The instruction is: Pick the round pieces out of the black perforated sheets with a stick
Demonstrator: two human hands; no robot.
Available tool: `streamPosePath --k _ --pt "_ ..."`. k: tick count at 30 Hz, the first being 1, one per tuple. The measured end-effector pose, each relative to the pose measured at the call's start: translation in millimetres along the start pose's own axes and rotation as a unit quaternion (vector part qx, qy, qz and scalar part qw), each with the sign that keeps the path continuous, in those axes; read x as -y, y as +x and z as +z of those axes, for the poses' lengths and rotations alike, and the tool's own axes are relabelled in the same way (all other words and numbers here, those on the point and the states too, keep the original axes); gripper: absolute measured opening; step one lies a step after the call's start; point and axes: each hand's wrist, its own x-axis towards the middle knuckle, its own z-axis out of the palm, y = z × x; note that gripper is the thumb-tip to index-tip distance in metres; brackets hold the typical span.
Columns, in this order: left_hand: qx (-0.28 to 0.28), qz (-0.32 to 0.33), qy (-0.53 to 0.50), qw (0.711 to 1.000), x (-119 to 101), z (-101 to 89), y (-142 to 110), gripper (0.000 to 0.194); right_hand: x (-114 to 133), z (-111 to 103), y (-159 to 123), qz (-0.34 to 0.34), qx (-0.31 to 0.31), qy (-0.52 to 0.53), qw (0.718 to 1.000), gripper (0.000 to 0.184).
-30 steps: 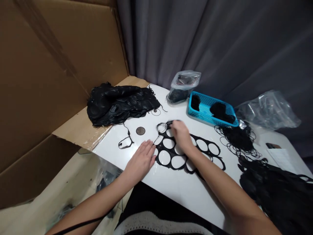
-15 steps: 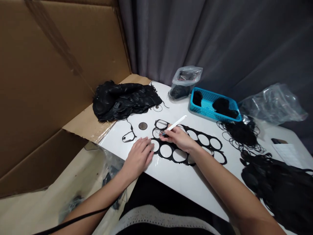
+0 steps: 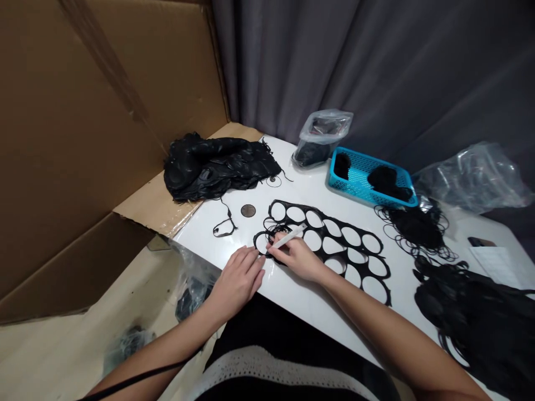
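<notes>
Your right hand grips a slim white pen-like tool over a black sheet cut with round holes on the white surface; your left hand lies open just beside the sheet.

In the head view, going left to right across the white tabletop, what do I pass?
Crumpled black scrap heap, small dark disc, black sheet with round holes, tangle of black rings, large black tangled pile.
</notes>
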Motion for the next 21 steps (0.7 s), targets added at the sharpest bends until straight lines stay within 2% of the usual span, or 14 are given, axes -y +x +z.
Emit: streamPosePath --k 6,9,11,15,16,18,20,21 --pt "0.0 0.011 0.006 1.0 0.6 0.6 -0.5 0.025 -1.0 0.5 1.7 -0.027 -0.002 -0.041 0.999 0.022" --pt "-0.004 0.016 0.006 1.0 0.6 1.7 -0.1 0.026 0.3 2.4 -1.6 -0.06 -0.005 -0.106 0.993 0.019" --pt "-0.008 0.02 0.008 1.0 0.8 2.6 0.4 0.027 2.2 5.8 -6.4 -0.115 -0.001 -0.175 0.978 0.016" --pt "-0.014 0.04 0.018 0.999 2.1 3.5 1.9 0.025 1.8 5.9 -6.6 -0.241 0.032 -0.298 0.923 0.019" --pt "-0.015 0.045 0.021 0.999 2.5 3.6 2.3 0.025 -1.1 0.6 -1.1 -0.244 0.016 -0.307 0.92 0.02" --pt "-0.014 0.052 0.028 0.998 2.9 3.5 3.1 0.024 -11.4 -19.5 17.4 -0.196 -0.071 -0.292 0.933 0.018" --pt "-0.014 0.061 0.034 0.997 3.0 3.8 3.2 0.023 -26.6 -51.1 41.8 -0.087 -0.215 -0.244 0.942 0.021" --pt "-0.015 0.064 0.036 0.997 3.0 4.0 2.9 0.023 -35.0 -69.2 53.9 -0.034 -0.283 -0.217 0.934 0.02"
